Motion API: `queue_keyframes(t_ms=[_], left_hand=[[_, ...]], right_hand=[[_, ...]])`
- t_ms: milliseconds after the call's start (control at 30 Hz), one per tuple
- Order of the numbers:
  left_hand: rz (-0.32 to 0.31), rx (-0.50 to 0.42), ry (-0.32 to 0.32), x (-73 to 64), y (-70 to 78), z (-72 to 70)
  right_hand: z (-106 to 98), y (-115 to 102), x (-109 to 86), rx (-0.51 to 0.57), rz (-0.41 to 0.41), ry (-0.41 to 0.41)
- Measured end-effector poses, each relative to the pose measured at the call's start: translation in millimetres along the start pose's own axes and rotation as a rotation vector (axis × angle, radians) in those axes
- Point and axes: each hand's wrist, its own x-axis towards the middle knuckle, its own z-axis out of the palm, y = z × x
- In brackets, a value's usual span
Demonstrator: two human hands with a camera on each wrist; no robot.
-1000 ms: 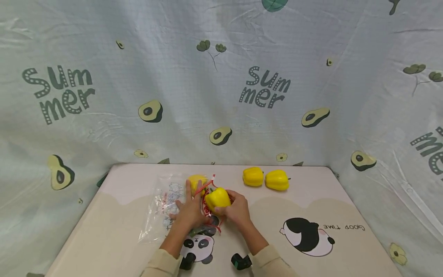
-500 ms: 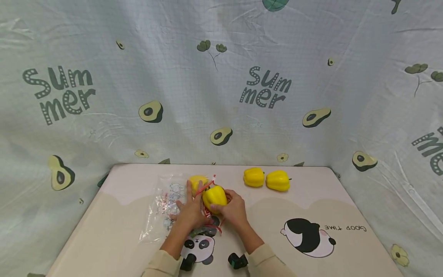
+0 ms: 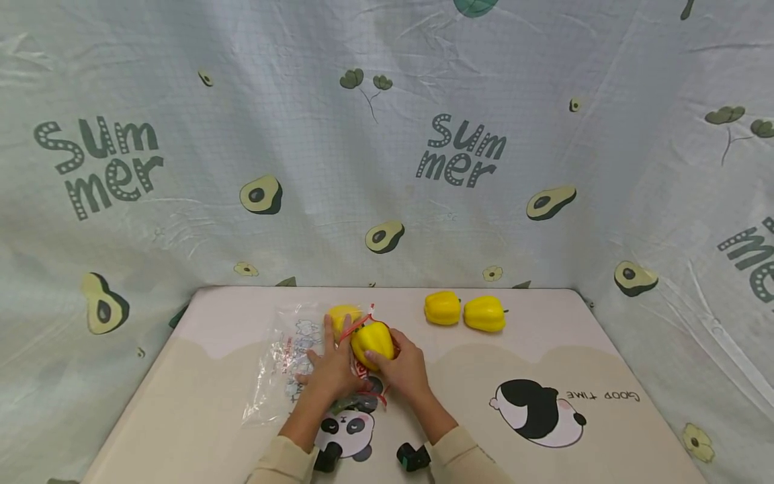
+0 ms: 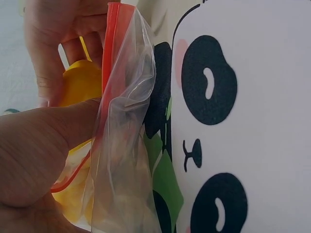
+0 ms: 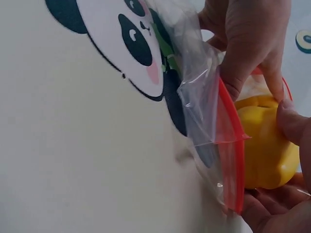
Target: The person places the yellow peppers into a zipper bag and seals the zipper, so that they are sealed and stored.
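Observation:
A clear zip bag (image 3: 275, 376) with red edging lies flat on the table. My left hand (image 3: 329, 374) spreads its fingers at the bag's mouth; in the left wrist view its thumb (image 4: 80, 121) presses against the red zip strip (image 4: 114, 48). Between thumb and fingers, my right hand (image 3: 406, 370) holds a yellow bell pepper (image 3: 372, 341). That pepper is right at the mouth, beside the red strip (image 5: 235, 155) in the right wrist view. Another yellow bell pepper (image 3: 342, 316) shows beyond the left fingers, apparently within the bag, partly hidden.
Two more yellow bell peppers, one on the left (image 3: 442, 308) and one on the right (image 3: 485, 314), lie near the table's back edge. A printed curtain (image 3: 326, 148) hangs behind the table (image 3: 459, 396). Dark wrist cameras sit below both hands.
My right hand has moved slightly left, bringing the held bell pepper closer to the bag's mouth and my left hand. The left hand keeps its place on the bag.

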Motion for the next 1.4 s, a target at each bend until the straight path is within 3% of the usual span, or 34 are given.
queue_keyframes(t_ms=[500, 700, 833, 933, 1200, 1400], left_hand=[[-0.007, 0.004, 0.000, 0.8, 0.3, 3.1], [-0.005, 0.012, 0.004, 1.9, 1.1, 0.9], [-0.004, 0.007, 0.001, 2.0, 0.7, 1.3], [-0.008, 0.006, -0.002, 2.0, 0.4, 2.6], [-0.007, 0.014, -0.001, 2.4, 0.6, 4.3], [-0.017, 0.013, 0.014, 1.5, 1.2, 2.6]], right_hand=[[-1.0, -11.0, -3.3, -0.075, 0.146, 0.107], [1.6, -10.2, -1.0, -0.092, 0.086, 0.081], [3.6, -6.1, 0.6, -0.038, 0.025, 0.022], [4.5, -4.1, 0.8, 0.013, 0.028, -0.001], [8.0, -4.0, -0.1, 0.027, 0.071, 0.083], [7.0, -2.5, 6.0, 0.045, 0.008, -0.003]])
